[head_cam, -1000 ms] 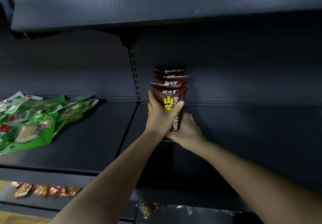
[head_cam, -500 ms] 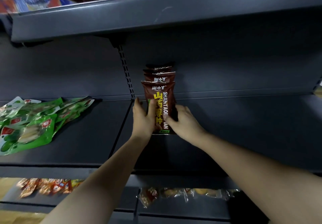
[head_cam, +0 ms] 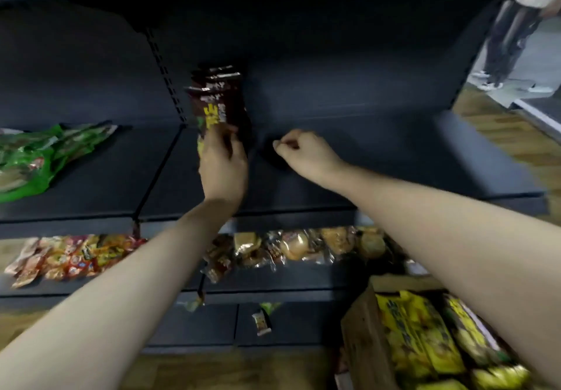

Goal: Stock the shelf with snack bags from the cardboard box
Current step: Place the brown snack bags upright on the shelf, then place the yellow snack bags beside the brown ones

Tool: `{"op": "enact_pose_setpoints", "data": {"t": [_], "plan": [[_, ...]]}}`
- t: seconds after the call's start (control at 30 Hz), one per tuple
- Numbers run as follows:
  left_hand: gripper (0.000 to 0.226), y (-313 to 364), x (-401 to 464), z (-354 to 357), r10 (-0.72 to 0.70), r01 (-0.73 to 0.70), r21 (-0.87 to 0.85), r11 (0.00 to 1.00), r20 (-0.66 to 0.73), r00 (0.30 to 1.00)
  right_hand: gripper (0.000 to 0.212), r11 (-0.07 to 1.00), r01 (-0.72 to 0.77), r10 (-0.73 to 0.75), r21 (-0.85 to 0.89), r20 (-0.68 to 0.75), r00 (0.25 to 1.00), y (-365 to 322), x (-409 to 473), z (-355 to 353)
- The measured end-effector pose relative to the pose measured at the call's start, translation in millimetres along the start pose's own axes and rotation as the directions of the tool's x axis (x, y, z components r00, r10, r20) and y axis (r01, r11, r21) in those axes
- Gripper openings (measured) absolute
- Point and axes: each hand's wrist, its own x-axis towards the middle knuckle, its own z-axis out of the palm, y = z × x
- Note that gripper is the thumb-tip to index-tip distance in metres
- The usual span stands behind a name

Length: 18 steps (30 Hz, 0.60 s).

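Note:
Several brown snack bags (head_cam: 217,101) with yellow lettering stand upright in a row at the back of the dark shelf (head_cam: 364,159). My left hand (head_cam: 223,162) holds the front bag of that row from below. To the right of the bags, clear of them, my right hand (head_cam: 303,151) hovers over the shelf with its fingers curled and nothing in it. A cardboard box (head_cam: 364,326) at the bottom right holds yellow snack bags (head_cam: 422,332). My right forearm crosses above the box.
Green snack bags (head_cam: 39,156) lie on the same shelf at the left. The shelf below carries red and orange packets (head_cam: 69,256) and clear-wrapped pastries (head_cam: 306,247). A lone small packet (head_cam: 261,323) lies on the lowest shelf. A person's legs (head_cam: 504,40) stand at the far right.
My right hand has let go of the brown bags and moved right, closing empty. My left hand stays on the front bag. The view has tilted down, bringing the cardboard box into sight.

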Motion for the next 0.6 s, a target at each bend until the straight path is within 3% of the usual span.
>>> {"op": "enact_pose_setpoints", "data": {"t": [0.17,0.33,0.5,0.6], "plan": [[0.018,37.8,-62.3,31.3,0.067,-0.023,-0.141,0.990,0.315,0.947,0.033,1.000,-0.015,0.015,0.016,0.016,1.000,34.5,-42.6,-45.2],[0.017,64.7,-144.0,79.2,0.070,0.048,-0.254,0.966,0.434,0.898,0.039,0.993,-0.066,0.066,0.099,0.009,0.998,81.6,-92.1,-75.5],[0.016,61.9,-224.0,131.9,-0.054,0.143,-0.122,0.982,0.545,0.837,0.034,0.986,-0.158,0.152,0.057,0.090,0.984,141.5,-141.9,-93.7],[0.021,55.7,-263.1,153.2,-0.129,0.177,-0.009,0.984,0.647,0.752,0.035,0.977,-0.212,0.209,0.019,0.108,0.972,183.7,-167.9,-103.2]]}}
